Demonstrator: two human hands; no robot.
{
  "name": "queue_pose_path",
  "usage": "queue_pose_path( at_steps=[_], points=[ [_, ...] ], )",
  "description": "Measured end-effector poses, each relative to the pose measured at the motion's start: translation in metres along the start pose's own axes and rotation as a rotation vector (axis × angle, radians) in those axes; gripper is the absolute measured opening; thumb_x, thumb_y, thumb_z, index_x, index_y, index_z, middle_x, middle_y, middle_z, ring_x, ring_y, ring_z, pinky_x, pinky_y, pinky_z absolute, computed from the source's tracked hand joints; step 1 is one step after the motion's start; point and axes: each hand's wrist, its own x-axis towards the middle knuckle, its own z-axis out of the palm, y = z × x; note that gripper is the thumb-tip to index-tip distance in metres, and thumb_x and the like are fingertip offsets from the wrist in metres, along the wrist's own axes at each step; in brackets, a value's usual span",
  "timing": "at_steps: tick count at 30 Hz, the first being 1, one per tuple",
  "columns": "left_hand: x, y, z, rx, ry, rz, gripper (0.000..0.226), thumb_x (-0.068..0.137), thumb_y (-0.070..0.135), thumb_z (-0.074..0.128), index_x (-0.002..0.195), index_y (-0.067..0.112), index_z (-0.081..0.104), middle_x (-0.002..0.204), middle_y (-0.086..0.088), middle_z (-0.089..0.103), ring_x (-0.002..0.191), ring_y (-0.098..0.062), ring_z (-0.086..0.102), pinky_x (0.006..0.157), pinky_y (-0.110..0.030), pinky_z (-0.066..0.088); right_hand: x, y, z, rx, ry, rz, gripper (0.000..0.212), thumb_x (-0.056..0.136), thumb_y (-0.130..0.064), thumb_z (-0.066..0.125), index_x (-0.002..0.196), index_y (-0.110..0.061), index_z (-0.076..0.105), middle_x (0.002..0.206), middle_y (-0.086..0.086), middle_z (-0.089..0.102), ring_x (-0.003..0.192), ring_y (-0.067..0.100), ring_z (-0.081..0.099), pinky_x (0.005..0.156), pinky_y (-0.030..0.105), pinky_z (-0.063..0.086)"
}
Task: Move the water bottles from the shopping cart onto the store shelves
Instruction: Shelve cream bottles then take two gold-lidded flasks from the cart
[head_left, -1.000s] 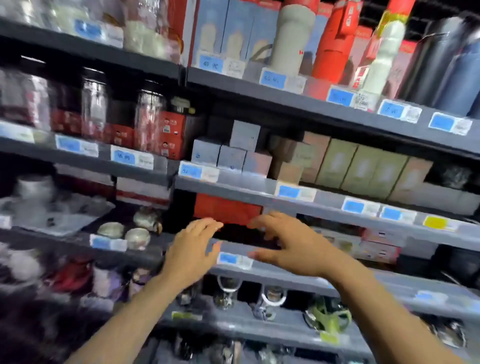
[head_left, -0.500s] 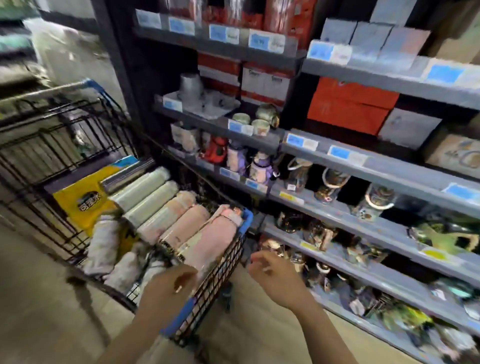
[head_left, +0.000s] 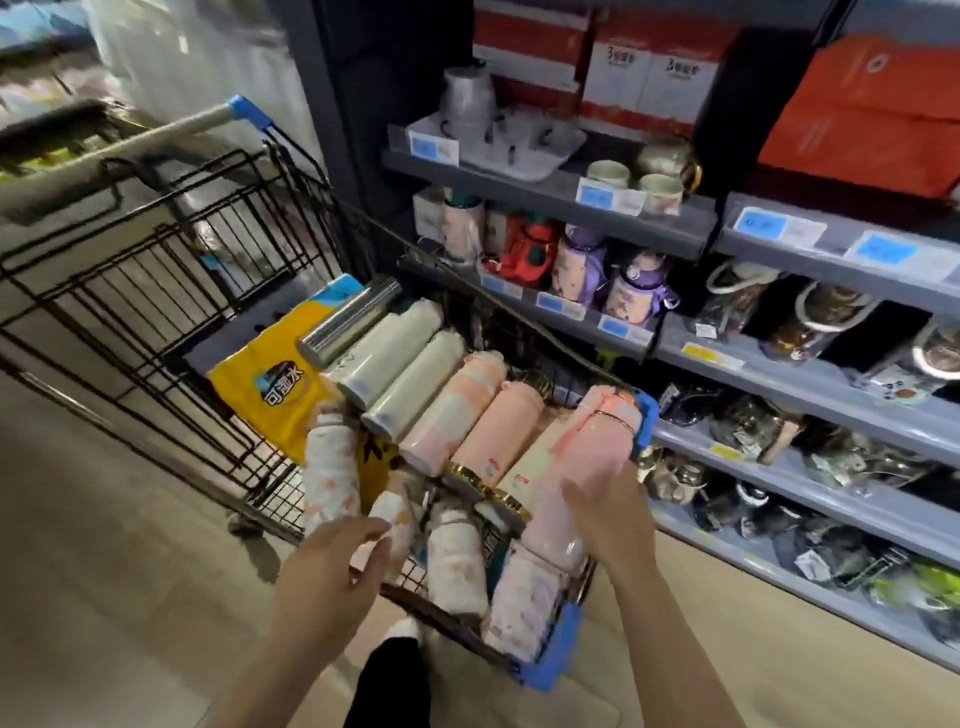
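Bottles (head_left: 470, 410) fill the shopping cart (head_left: 171, 270); right hand (head_left: 608, 512), fingers spread, seemingly touches the pink bottle (head_left: 582, 467) just ahead; left hand (head_left: 332, 566) hovers slack-fingered.

A retail store aisle: grey shelves (head_left: 550, 195) fronted with blue price labels (head_left: 595, 196) carry boxed goods, cups and bottles, while a black wire shopping cart (head_left: 171, 270) with blue corner guards stands alongside on the floor.
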Motion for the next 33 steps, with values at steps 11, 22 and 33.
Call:
queue_pose_path(
  at_steps=[11,22,33],
  points=[
    [0.104,-0.118,-0.023,0.417,-0.242,0.296,0.058,0.093,0.053,0.026,0.094,0.019,0.073,0.091,-0.002,0.07,0.082,-0.028,0.067,0.07,-0.041,0.052,0.031,-0.044,0.07,-0.41,0.444,0.38,0.126,0.064,-0.073,0.07,0.148,-0.002,0.01,0.146,0.019,0.031,0.132,0.037,0.034,0.101,0.048,0.039],
    [0.108,-0.111,-0.026,0.353,-0.399,0.211,0.048,0.08,0.052,0.039,0.101,0.021,0.07,0.1,0.0,0.07,0.089,-0.024,0.067,0.073,-0.041,0.053,0.04,-0.046,0.084,-0.427,0.604,0.445,0.105,0.066,-0.053,0.081,0.14,-0.007,0.024,0.136,0.019,0.041,0.119,0.037,0.042,0.096,0.046,0.037],
    [0.108,-0.111,-0.027,0.421,-0.478,0.179,0.048,0.078,0.054,0.039,0.1,0.023,0.07,0.099,0.002,0.07,0.09,-0.021,0.067,0.072,-0.038,0.053,0.036,-0.037,0.086,-0.342,0.626,0.378,0.103,0.062,-0.049,0.085,0.138,-0.008,0.028,0.134,0.02,0.042,0.118,0.038,0.043,0.099,0.048,0.036]
  ],
)
